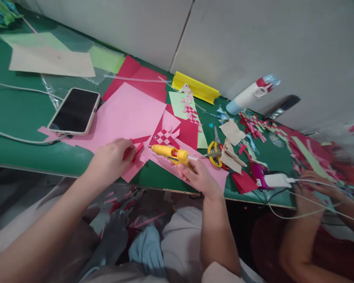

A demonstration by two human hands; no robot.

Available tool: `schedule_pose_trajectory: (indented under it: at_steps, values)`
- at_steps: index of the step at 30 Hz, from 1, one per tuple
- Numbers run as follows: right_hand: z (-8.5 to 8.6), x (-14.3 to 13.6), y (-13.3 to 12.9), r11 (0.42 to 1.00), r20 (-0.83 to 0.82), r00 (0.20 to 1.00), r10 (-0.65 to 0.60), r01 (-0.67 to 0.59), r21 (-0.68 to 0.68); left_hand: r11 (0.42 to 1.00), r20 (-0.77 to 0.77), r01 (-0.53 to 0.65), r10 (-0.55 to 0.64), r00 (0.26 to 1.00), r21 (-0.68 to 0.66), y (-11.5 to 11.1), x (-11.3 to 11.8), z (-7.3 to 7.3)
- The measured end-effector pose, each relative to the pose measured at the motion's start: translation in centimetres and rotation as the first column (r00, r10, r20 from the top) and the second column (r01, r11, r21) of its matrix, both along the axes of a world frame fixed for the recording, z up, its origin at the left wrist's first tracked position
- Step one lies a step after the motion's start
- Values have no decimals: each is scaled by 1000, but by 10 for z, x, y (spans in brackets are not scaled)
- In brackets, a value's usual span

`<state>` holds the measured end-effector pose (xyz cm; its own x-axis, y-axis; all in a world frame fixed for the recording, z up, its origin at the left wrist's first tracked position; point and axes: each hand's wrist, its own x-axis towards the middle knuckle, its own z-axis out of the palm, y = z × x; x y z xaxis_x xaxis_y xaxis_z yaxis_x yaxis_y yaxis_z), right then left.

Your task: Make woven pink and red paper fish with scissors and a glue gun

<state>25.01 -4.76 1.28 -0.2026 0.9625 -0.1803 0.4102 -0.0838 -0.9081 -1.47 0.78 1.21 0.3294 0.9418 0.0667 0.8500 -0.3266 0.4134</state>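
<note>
My right hand grips a yellow glue gun whose nozzle points left, with a pale glue stick poking out of its back end. My left hand pinches a small red folded paper piece close to that nozzle; the two look slightly apart. Just above the gun lies a woven pink-and-red checked paper fish with a round eye. Under my hands spreads a large pink paper sheet, and behind it lies red paper.
A phone with white cables lies left. To the right are yellow-handled scissors, paper scraps, a bottle and a white charger plug. Several small checked fish rest on green paper. A co-worker's hands work far right.
</note>
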Motion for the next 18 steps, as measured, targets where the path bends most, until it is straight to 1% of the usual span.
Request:
schedule_pose_trajectory:
  at_steps: [4,8,13,15,18]
  values:
    - [4,-4,0,999,14,1000,24,-23,-27,999,45,9,-7,999,-43,3,-2,2]
    - [4,-3,0,998,5,999,39,-39,-40,999,78,18,-14,997,-47,4,-4,2]
    - [2,-2,-1,998,14,999,43,-42,-45,998,103,45,-41,994,-43,6,-8,-1]
    - [3,-2,-1,998,20,999,45,-44,-43,996,98,76,-72,993,-40,7,-9,-2]
    - [5,-3,-1,999,27,999,38,-37,-38,985,112,165,-160,981,-41,7,-13,-1]
